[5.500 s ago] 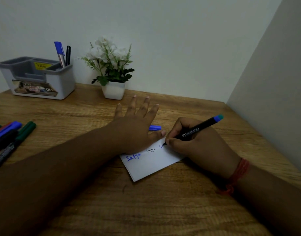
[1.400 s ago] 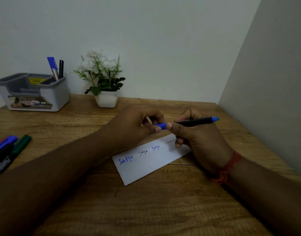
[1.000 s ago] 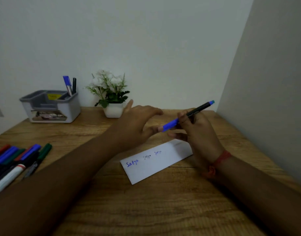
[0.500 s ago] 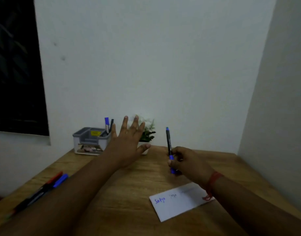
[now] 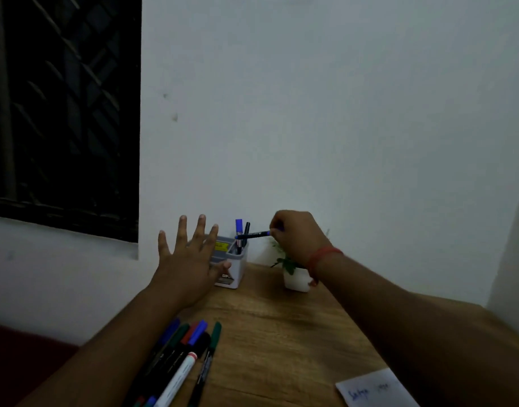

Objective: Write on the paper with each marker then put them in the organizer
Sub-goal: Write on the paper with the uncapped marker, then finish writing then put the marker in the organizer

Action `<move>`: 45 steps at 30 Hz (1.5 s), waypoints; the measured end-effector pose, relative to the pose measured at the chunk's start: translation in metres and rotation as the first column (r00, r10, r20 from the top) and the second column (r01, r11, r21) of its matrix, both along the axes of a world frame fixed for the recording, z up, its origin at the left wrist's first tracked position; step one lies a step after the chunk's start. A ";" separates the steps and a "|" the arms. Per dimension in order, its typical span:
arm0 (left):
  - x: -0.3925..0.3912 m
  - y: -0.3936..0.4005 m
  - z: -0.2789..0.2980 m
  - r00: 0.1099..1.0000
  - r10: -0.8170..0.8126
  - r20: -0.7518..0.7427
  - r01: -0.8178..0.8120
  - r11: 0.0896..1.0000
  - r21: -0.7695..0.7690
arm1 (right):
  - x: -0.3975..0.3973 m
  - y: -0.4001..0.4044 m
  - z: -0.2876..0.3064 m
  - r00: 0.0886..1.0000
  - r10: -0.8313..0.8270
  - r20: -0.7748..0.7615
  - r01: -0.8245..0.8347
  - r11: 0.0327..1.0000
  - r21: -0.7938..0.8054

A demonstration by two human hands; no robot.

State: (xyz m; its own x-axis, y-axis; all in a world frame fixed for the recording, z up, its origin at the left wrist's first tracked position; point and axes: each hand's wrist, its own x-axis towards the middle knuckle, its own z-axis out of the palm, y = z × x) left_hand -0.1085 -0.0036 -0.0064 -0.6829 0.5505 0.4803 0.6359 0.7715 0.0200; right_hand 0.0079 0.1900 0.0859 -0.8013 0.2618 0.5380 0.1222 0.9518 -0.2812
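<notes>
White paper slip (image 5: 372, 390) on the wooden bench (image 5: 281, 333), well short of the grey plastic organizer (image 5: 233, 259). Left hand (image 5: 184, 265) splayed before the organizer; right hand (image 5: 296, 236) pinching a blue-capped black marker (image 5: 252, 235) just above it.

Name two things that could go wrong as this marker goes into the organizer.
The marker lies nearly level in the right hand, so it may catch the two pens already standing there, or the organizer rim. The right arm crosses over the plant and might knock it.
</notes>
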 end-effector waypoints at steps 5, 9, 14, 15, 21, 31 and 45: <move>-0.003 -0.003 0.000 0.998 0.014 0.056 -0.014 1.000 -0.005 | -0.064 -0.005 0.009 0.984 -0.078 0.162 0.042 0.975 0.217; 0.000 -0.005 0.005 0.993 0.007 0.114 -0.008 1.000 0.004 | -0.091 -0.014 0.014 0.964 -0.104 0.245 0.029 0.955 0.295; 0.003 -0.004 0.006 0.992 0.004 0.127 -0.002 1.000 -0.022 | -0.108 -0.025 0.013 0.933 -0.135 0.334 0.020 0.945 0.325; 0.003 -0.004 0.005 0.992 0.003 0.128 0.001 1.000 -0.030 | -0.110 -0.026 0.013 0.928 -0.138 0.347 0.021 0.947 0.320; 0.004 -0.006 0.007 0.987 -0.010 0.157 0.018 0.999 -0.049 | -0.116 -0.023 0.007 0.974 -0.080 0.211 0.047 0.987 0.156; 0.014 -0.022 0.012 0.910 -0.031 0.413 0.172 0.935 -0.311 | -0.055 -0.017 -0.031 0.967 0.146 -0.209 -0.147 0.989 0.008; 0.052 -0.023 0.035 0.673 -0.327 0.664 0.568 0.803 -0.180 | 0.067 0.005 -0.078 0.977 0.135 -0.166 -0.180 0.938 -0.296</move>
State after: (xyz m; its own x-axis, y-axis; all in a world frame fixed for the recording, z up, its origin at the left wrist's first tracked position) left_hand -0.0570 -0.0271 0.0287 -0.3749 0.9045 -0.2033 0.8564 0.4219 0.2977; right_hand 0.0744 0.1954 0.0079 -0.7676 0.3091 0.5614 -0.0846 0.8195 -0.5668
